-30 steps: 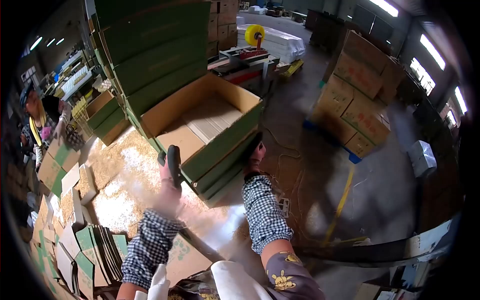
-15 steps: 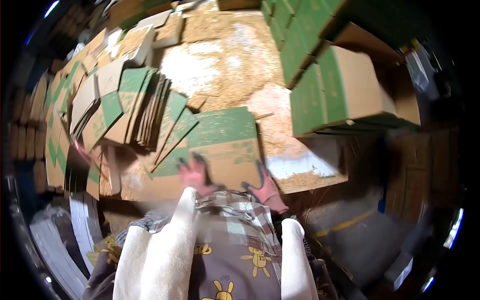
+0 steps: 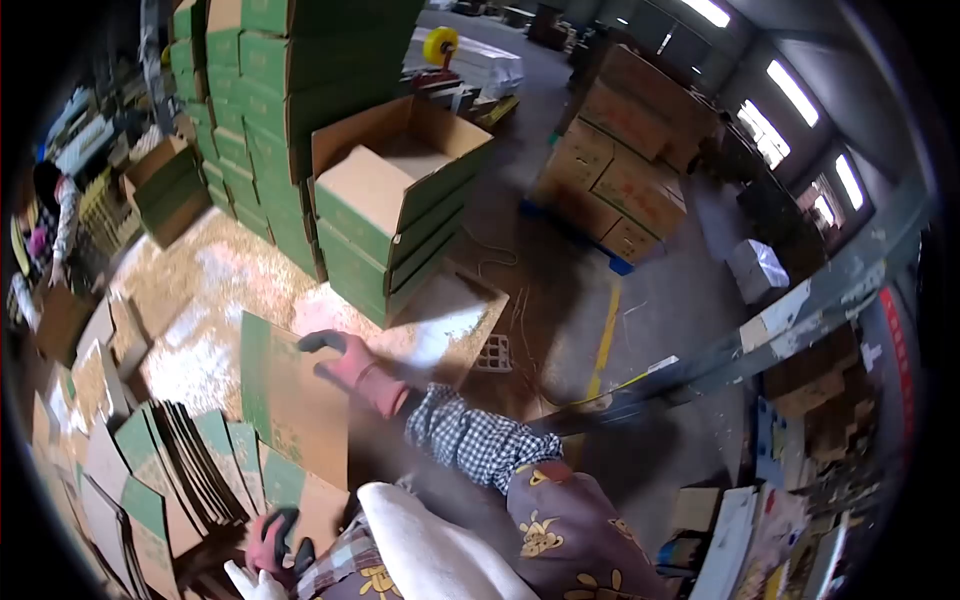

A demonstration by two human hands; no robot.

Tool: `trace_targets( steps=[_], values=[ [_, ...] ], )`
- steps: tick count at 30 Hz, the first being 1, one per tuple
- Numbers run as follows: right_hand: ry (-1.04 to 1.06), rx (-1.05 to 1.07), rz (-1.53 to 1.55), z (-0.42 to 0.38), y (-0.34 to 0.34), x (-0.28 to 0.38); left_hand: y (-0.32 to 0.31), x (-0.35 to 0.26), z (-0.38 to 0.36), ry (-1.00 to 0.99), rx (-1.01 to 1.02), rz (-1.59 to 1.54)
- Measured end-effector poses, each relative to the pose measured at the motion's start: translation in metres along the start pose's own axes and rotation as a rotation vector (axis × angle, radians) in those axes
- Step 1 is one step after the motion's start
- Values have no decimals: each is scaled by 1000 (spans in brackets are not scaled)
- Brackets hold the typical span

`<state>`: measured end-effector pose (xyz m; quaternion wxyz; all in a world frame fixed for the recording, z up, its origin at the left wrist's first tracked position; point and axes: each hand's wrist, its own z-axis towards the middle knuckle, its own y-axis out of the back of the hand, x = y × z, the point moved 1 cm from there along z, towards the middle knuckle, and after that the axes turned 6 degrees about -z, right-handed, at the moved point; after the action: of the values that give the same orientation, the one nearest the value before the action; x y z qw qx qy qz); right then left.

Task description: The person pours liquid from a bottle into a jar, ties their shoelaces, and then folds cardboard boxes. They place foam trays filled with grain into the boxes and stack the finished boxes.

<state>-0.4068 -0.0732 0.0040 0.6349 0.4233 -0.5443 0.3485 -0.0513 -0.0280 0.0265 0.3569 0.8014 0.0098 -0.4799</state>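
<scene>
A flat green-and-brown cardboard piece [image 3: 296, 400] lies on the sawdust-strewn table [image 3: 225, 270]. My right hand [image 3: 355, 368], in a pink glove with dark fingertips, is over its upper right edge, fingers spread and curved, holding nothing. Near the bottom, my left hand [image 3: 275, 545], gloved alike, is beside the lower end of the cardboard, its fingers apart and bent. Left of the cardboard stands a fanned row of folded cardboard sheets [image 3: 185, 465].
Stacked green boxes [image 3: 265, 130] rise behind the table, with an open-topped box [image 3: 400, 170] at their right. Brown cartons [image 3: 610, 170] sit on a blue pallet. A metal beam [image 3: 800, 310] crosses the right side. Another person [image 3: 62, 215] is at far left.
The view has swung to the right, showing more floor and cartons. My right hand has lifted and reached out over the cardboard's edge; my left hand has moved off the cardboard's middle toward its lower end.
</scene>
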Motion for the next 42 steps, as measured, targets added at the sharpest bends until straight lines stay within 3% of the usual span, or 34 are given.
trace_targets(
  steps=[1, 3, 4, 5, 7, 8, 9, 12, 13, 15, 17, 18, 19, 20, 21, 22, 23, 24, 25, 26, 27, 29, 30, 33, 35, 37, 38, 39, 40, 41, 42],
  values=[
    [-138, 49, 146, 6, 9, -6, -10, 34, 9, -95, -151, 194],
    [-335, 45, 262, 6, 25, 5, -16, -5, 23, -135, -138, 211],
    [-337, 50, 294, 4, 35, 8, -20, -1, 35, -180, -126, 188],
    [-77, 52, 230, 12, 43, -21, -24, 3, 45, -223, -115, 160],
    [-297, -17, 361, 18, 57, -21, -3, -36, 57, -190, 110, 307],
    [-406, -70, 622, 23, 65, -14, 0, -37, 59, -227, 67, 338],
    [-310, -76, 435, 18, 81, 7, 2, -37, 60, -264, 29, 369],
    [-305, -82, 473, 22, 95, 12, 4, -40, 46, -124, 142, 624],
    [-258, 5, 495, 17, 99, 25, 9, -45, 39, -126, 139, 619],
    [-263, 73, 485, 15, 84, 61, 24, -56, 20, -297, -234, 590],
    [53, -162, -533, 26, 54, 11, 51, -28, 9, -339, -126, 387],
    [49, -165, -525, 27, 50, 14, 62, -2, 17, -349, -37, 61],
    [-19, -31, -279, 30, 46, 19, 66, 22, 14, -212, -191, -442],
    [-86, 100, -37, 32, 43, 22, 91, 46, 19, -15, -206, -405],
    [-46, 103, 13, 62, 30, -31, 97, 2, 20, 159, -478, -706],
    [-125, 301, 85, 58, 35, 4, 114, 30, 36, -89, -563, -565],
    [-205, 480, 156, 54, 46, 40, 132, 53, 33, -22, -471, -525],
    [-30, 529, 377, 52, 42, 37, 129, 6, 36, -113, -498, -590],
    [35, 624, 187, 53, 41, 31, 118, -35, 30, -176, -534, -659],
    [-3, 436, 31, 45, 28, 44, 100, -19, 35, -259, -645, -516],
    [-41, 247, -129, 28, 11, 61, 72, -22, 46, -65, -687, -335],
    [227, -136, -464, 20, -40, 68, 54, -50, 81, -239, -499, -121],
    [343, -76, -452, 0, -30, 120, 65, -62, 90, -248, -422, -58],
    [562, -217, -961, 19, -46, 76, 81, -61, 74, -202, -235, 277],
    [551, -160, -940, 23, -53, 77, 65, -52, 83, -199, -586, 174],
    [610, -218, -1014, 25, -50, 70, 74, -16, 105, -223, -748, -283],
    [642, -444, -966, 38, -56, 39, 90, 11, 96, -71, -754, -265],
    [691, -435, -942, 36, -44, 41, 96, 4, 89, -255, -770, -336],
    [671, -339, -986, 29, -34, 50, 96, -44, 78, -56, -671, -287],
    [649, -223, -978, 25, -37, 45, 95, -81, 73, -136, -516, -24],
    [645, -278, -954, 17, -41, 49, 81, -95, 83, -49, -562, 288]
  ],
)
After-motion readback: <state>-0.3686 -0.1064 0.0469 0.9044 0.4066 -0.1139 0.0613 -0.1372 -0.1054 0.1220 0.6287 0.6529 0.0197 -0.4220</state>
